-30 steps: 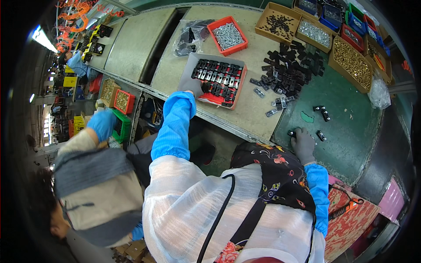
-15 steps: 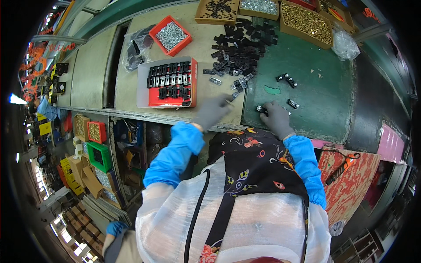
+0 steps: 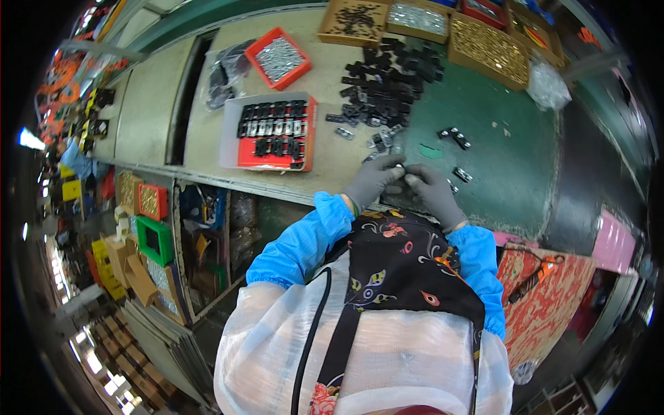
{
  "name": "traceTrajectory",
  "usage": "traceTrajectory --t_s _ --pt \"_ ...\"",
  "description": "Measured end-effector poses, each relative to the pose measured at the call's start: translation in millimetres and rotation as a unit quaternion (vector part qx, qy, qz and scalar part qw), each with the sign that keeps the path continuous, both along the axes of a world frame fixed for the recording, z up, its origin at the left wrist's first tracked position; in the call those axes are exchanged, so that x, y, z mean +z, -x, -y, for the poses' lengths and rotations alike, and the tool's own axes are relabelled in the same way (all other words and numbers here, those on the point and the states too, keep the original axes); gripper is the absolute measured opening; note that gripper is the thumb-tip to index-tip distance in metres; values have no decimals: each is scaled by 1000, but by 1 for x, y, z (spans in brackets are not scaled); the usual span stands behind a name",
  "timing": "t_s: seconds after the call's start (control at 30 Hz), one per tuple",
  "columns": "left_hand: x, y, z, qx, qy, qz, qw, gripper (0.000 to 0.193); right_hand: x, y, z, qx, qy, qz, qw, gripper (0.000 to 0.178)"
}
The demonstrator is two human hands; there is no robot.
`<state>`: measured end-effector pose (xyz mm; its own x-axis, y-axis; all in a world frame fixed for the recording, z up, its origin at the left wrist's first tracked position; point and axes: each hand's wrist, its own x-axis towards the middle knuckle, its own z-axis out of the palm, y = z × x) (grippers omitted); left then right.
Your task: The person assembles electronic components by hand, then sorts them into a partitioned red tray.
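— Small part (image 3: 403, 173): pinched between the fingertips of both gloved hands, just above the near edge of the worktop (image 3: 207, 104), right at the seam of tan surface and green mat (image 3: 505, 159).

— Which grip nearer?

— Neither, really. Left hand (image 3: 372, 181) closing in from the left, right hand (image 3: 430, 190) from the right, fingertips meeting on the part. Both grips closed on it; too small to tell its long axis or shape.

— And the supply?

— Up and slightly left of the grip: heap of black parts (image 3: 391, 76), with a few strays (image 3: 377, 138) trailing down toward the hands. Several loose pieces (image 3: 453, 135) on the mat just beyond the right hand, one more (image 3: 462, 174) beside it.

— Containers?

— Red tray (image 3: 273, 155) on a white card, left of the hands, rows of black-and-silver parts inside. Further up, small red bin of grey hardware (image 3: 280, 59) next to a dark plastic bag (image 3: 221, 72). Along the far edge, brown cardboard boxes (image 3: 487, 45), one with brassy pieces, one with dark ones. Clear bag (image 3: 546, 86) at the far right.

— Below the worktop?

— Shelves with a green bin (image 3: 155, 238), a red bin (image 3: 152, 200), cardboard stacks (image 3: 131, 273). No labels legible.
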<state>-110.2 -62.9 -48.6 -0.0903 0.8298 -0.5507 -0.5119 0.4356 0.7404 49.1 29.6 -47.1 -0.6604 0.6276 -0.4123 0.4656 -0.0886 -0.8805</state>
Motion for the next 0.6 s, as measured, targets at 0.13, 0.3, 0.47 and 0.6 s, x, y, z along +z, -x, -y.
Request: traceTrajectory --t_s 0.13,0.3,0.47,0.6 --pt "-6 -11 8 75 -41 -10 996 46 -3 8 2 -15 45 -48 998 34" --pt "14 19 19 200 -21 -13 979 48 1 12 5 -26 -20 -72 997 35" --pt "35 144 66 231 -13 -182 956 41 2 -5 -1 -27 58 -23 998 38" --pt "15 232 117 247 61 -359 898 47 -5 -14 4 -16 78 -9 997 37"
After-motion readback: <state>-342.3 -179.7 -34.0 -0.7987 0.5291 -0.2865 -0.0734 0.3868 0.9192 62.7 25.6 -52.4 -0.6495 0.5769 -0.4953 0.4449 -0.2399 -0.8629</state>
